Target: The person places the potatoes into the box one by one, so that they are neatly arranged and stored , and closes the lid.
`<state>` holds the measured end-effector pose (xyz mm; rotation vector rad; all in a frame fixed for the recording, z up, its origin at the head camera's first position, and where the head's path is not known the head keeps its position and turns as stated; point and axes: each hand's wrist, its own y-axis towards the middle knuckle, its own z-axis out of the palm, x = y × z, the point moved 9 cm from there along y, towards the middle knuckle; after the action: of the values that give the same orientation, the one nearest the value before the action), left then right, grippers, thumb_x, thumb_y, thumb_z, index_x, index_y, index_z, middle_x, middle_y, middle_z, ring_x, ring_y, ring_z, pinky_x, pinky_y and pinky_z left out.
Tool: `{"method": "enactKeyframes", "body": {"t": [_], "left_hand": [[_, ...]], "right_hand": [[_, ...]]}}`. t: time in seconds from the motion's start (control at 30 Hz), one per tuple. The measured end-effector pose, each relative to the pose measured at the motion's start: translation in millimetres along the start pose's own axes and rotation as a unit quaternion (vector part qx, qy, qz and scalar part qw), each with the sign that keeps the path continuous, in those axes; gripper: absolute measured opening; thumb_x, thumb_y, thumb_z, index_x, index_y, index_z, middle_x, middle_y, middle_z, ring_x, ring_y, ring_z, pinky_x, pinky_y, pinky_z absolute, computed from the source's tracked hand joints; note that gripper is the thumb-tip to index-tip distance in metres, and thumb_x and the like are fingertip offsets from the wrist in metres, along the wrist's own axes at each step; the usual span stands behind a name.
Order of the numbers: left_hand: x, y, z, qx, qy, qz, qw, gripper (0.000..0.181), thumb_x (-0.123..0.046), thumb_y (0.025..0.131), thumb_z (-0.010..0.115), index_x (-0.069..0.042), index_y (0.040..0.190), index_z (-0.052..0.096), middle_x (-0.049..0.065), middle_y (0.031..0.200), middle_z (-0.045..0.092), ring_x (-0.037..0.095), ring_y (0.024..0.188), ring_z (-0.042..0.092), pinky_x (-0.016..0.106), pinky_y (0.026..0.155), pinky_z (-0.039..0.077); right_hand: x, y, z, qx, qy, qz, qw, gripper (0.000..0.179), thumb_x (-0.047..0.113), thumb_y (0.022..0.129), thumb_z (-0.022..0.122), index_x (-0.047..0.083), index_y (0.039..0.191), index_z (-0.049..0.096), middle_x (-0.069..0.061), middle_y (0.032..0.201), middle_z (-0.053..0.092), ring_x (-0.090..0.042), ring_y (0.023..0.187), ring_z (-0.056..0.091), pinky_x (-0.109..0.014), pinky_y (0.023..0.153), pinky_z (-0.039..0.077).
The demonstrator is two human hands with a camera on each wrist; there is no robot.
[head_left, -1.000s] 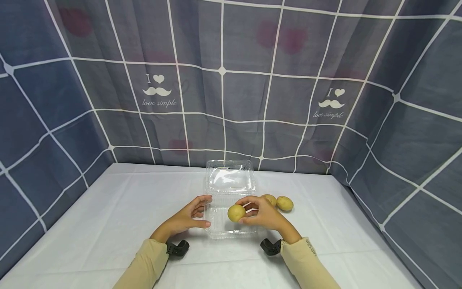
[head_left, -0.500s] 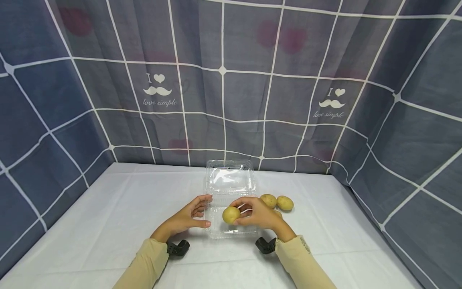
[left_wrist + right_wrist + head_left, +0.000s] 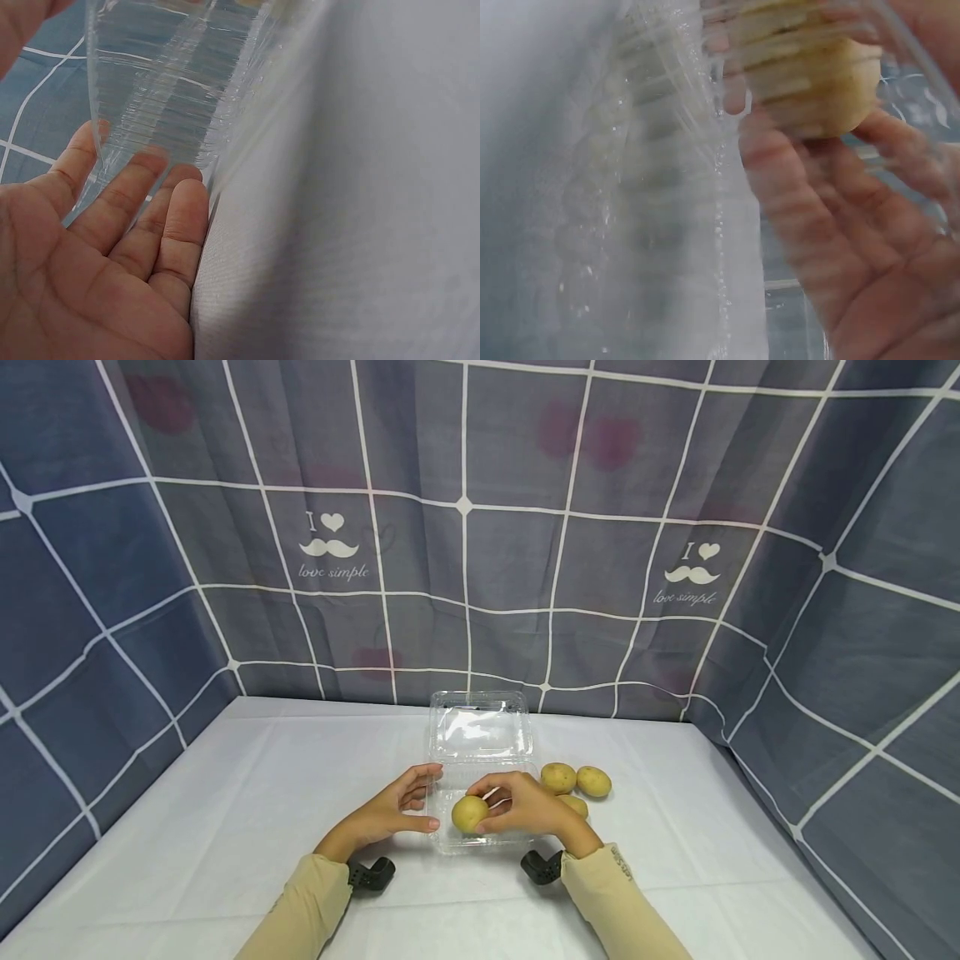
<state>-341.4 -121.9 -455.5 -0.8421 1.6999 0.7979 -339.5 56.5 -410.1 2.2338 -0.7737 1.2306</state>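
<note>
1. While the right hand (image 3: 521,806) pinched one potato (image 3: 468,815) over the box (image 3: 480,735), bottom contact unclear, the left hand (image 3: 390,811) touched its side, fingers uncurled.
2. Saw three other potatoes (image 3: 594,782) just right of the box.
3. Risk, I judged: potato slipping from a fingertip hold, or light box skidding if knocked.

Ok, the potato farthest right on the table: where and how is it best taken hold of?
Probably across its middle, front to back, coming from above and the right: the rightmost potato is a rounded oval, and the neighbouring potato crowds its left end.
</note>
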Motion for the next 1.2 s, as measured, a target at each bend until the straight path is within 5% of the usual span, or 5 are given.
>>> {"method": "enactKeyframes", "body": {"t": [0.43, 1.2], "left_hand": [[-0.6, -0.5, 0.1, 0.002, 0.005, -0.001, 1.0000, 0.094, -0.013, 0.093, 0.087, 0.005, 0.164, 0.029, 0.030, 0.170, 0.030, 0.052, 0.153, 0.033, 0.054, 0.121, 0.037], [-0.5, -1.2, -0.4, 0.002, 0.001, 0.002, 1.0000, 0.094, -0.014, 0.093, 0.086, 0.005, 0.165, 0.028, 0.031, 0.170, 0.029, 0.053, 0.154, 0.032, 0.063, 0.122, 0.033]], "right_hand": [[-5, 11.8, 12, 0.039, -0.011, 0.007, 0.9992, 0.041, -0.006, 0.088, 0.085, -0.009, 0.126, 0.070, -0.020, 0.127, 0.073, -0.018, 0.108, 0.073, -0.028, 0.093, 0.061], [-12, 22.3, 26, 0.083, -0.014, 0.007, 0.9964, 0.038, -0.007, 0.091, 0.081, -0.011, 0.127, 0.072, -0.018, 0.121, 0.076, -0.005, 0.104, 0.069, -0.024, 0.094, 0.058]]}}
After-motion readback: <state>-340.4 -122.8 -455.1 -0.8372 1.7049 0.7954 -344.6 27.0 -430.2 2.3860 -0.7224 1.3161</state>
